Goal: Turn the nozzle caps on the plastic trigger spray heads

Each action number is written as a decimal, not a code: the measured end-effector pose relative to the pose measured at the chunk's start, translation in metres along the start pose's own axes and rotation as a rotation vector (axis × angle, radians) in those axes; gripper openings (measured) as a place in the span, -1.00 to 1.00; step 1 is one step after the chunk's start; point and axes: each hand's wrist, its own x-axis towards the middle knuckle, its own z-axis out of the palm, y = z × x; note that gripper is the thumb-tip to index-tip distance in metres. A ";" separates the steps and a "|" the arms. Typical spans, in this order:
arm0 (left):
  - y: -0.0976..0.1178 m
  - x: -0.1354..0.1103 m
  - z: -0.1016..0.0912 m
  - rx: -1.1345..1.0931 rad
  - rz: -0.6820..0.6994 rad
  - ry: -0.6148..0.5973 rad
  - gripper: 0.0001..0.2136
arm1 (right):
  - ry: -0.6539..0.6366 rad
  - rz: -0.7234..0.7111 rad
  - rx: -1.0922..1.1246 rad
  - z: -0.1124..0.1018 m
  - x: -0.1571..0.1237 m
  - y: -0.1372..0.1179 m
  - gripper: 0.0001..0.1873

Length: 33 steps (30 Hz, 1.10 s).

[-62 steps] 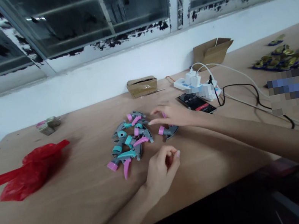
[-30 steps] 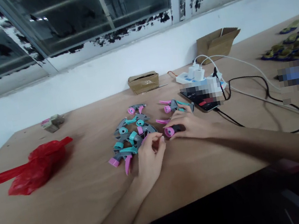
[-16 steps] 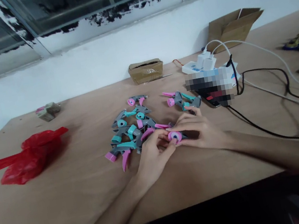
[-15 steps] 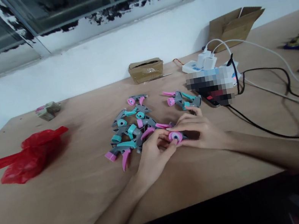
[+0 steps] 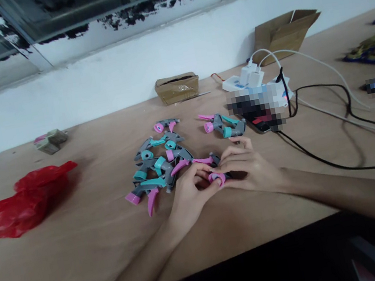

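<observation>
Between my hands, low over the table, is a grey trigger spray head with a pink collar [image 5: 217, 179] facing me. My left hand [image 5: 191, 190] pinches the collar between thumb and fingers. Wrapped round the grey body from the right is my right hand [image 5: 250, 168], which hides most of it; the pink trigger [image 5: 202, 160] sticks out to the left above the fingers. A heap of grey spray heads with teal or pink parts [image 5: 161, 164] lies just left of my hands. Beyond my right hand lie two more, one pink [image 5: 209, 127] and one teal [image 5: 231, 130].
A red plastic bag [image 5: 34, 199] and small blocks [image 5: 50, 140] lie at the left. Against the wall stand a small cardboard box [image 5: 178, 89] and an open carton [image 5: 283, 36]. A power strip [image 5: 233, 84], a phone [image 5: 262, 122] and a looping black cable [image 5: 323, 169] occupy the right.
The pink collar has tipped between my fingers, so its round opening faces me less directly. Both hands keep their grip. The whole view has shifted slightly.
</observation>
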 end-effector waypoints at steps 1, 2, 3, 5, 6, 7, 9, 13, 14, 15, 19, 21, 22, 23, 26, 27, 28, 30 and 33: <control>0.000 0.000 0.000 -0.011 0.004 0.003 -0.82 | -0.002 -0.007 -0.011 0.000 0.000 0.000 -0.88; 0.000 0.001 0.001 -0.016 0.003 0.005 -0.83 | -0.004 -0.016 -0.023 0.000 0.000 0.000 -0.88; 0.000 0.001 0.001 -0.013 -0.002 0.010 -0.84 | -0.006 -0.028 -0.035 0.000 0.000 0.000 -0.87; 0.000 0.001 0.002 0.008 -0.018 0.021 -0.84 | -0.007 -0.048 -0.053 0.000 0.000 0.000 -0.87; 0.000 0.000 0.003 0.020 -0.023 0.025 -0.83 | -0.007 -0.054 -0.058 0.000 0.000 0.000 -0.87; 0.001 0.000 0.003 0.030 -0.025 0.028 -0.83 | -0.005 -0.056 -0.061 0.000 0.000 -0.001 -0.87; 0.002 0.000 0.004 0.057 -0.022 0.036 -0.83 | -0.003 -0.059 -0.062 0.000 0.000 -0.001 -0.88; 0.004 -0.002 0.006 0.136 -0.007 0.056 -0.82 | -0.003 -0.062 -0.050 -0.001 0.000 -0.002 -0.88; 0.005 -0.002 0.006 0.154 -0.005 0.060 -0.81 | -0.006 -0.052 -0.037 -0.001 0.000 -0.002 -0.88; 0.006 -0.002 0.006 0.167 -0.002 0.061 -0.81 | -0.010 -0.039 -0.024 -0.002 0.000 -0.002 -0.87; 0.008 -0.003 0.006 0.177 0.014 0.048 -0.78 | -0.030 -0.002 -0.002 -0.003 -0.001 -0.001 -0.87; 0.008 -0.002 0.006 0.198 0.015 0.055 -0.79 | -0.030 -0.004 -0.015 -0.002 -0.001 -0.001 -0.86; 0.007 -0.002 0.006 0.218 0.013 0.062 -0.80 | -0.027 -0.011 -0.024 -0.001 -0.001 -0.001 -0.86; 0.007 -0.002 0.007 0.238 0.010 0.069 -0.81 | -0.027 -0.020 -0.033 0.000 -0.002 -0.001 -0.85; 0.006 -0.002 0.007 0.264 0.009 0.075 -0.82 | -0.023 -0.040 -0.052 0.002 -0.002 -0.001 -0.86; 0.006 -0.001 0.006 0.252 0.009 0.069 -0.82 | -0.023 -0.035 -0.051 0.002 -0.002 -0.001 -0.85; 0.006 -0.001 0.004 0.228 0.006 0.058 -0.82 | -0.021 -0.025 -0.047 0.002 -0.002 -0.001 -0.83; 0.006 0.000 0.001 0.143 -0.006 0.005 -0.83 | -0.010 0.002 -0.031 0.000 0.000 -0.002 -0.78; 0.006 0.001 -0.005 0.000 -0.031 -0.100 -0.79 | 0.008 0.028 0.001 -0.003 0.002 -0.004 -0.72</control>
